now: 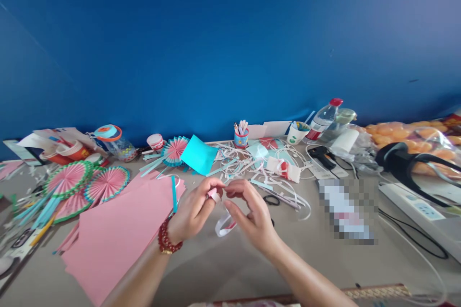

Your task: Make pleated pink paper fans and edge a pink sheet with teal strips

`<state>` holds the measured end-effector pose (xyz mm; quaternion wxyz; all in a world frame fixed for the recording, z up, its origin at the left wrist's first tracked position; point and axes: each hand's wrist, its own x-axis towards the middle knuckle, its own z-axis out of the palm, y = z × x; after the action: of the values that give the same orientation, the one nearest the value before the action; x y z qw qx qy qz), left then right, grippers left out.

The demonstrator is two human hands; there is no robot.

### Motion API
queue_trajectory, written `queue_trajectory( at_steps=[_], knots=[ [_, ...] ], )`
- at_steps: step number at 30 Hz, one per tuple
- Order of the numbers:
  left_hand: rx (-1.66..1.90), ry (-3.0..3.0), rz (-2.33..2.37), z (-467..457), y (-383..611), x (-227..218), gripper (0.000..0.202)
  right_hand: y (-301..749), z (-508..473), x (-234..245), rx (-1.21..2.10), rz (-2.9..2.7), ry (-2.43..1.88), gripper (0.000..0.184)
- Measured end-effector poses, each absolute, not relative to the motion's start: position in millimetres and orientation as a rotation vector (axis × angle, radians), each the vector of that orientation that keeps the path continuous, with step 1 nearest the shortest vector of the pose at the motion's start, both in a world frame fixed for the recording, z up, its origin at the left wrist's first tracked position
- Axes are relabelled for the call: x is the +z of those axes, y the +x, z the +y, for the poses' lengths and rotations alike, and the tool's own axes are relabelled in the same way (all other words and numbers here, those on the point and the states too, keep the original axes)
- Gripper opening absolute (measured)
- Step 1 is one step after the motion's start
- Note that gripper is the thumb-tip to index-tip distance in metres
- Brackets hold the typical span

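Observation:
My left hand (192, 211), with a red bead bracelet on its wrist, pinches a small pink and white piece of paper strip (214, 195) between thumb and fingers. My right hand (248, 211) meets it from the right, fingertips curled onto the same strip. A white loop of the strip (224, 226) hangs below both hands, just above the grey table (223, 259). A stack of pink paper sheets (118, 230) lies to the left of my left hand.
Pink pleated paper fans (86, 184) and teal strips lie at the left. A teal paper square (199, 154), a tangle of white strips (252, 163), cups, a water bottle (322, 119), a power strip (418, 204) with cables and a bag of oranges (406, 136) crowd the back and right.

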<state>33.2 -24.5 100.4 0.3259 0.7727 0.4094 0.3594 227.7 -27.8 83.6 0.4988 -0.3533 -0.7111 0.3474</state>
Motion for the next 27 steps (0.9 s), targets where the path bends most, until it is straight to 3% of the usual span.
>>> queue_trajectory(
  at_steps=[5,12,19,27],
  knots=[
    [0.949,2.180,1.142,-23.2,32.0,91.7,0.039,211.3,-25.5,89.1,0.884,-1.653,-0.871,0.008],
    [0.992,2.470,1.211,-19.1,35.7,86.6,0.046,205.5,-18.9,80.8,1.089,-1.533,-0.907,0.014],
    [0.874,2.515,1.201,-14.9,32.9,95.2,0.037,203.0,-8.5,75.7,1.383,-1.386,-0.880,0.033],
    [0.897,2.408,1.190,-12.9,26.7,88.0,0.033,211.4,-2.8,86.1,1.449,-1.470,-0.915,0.035]
  ],
)
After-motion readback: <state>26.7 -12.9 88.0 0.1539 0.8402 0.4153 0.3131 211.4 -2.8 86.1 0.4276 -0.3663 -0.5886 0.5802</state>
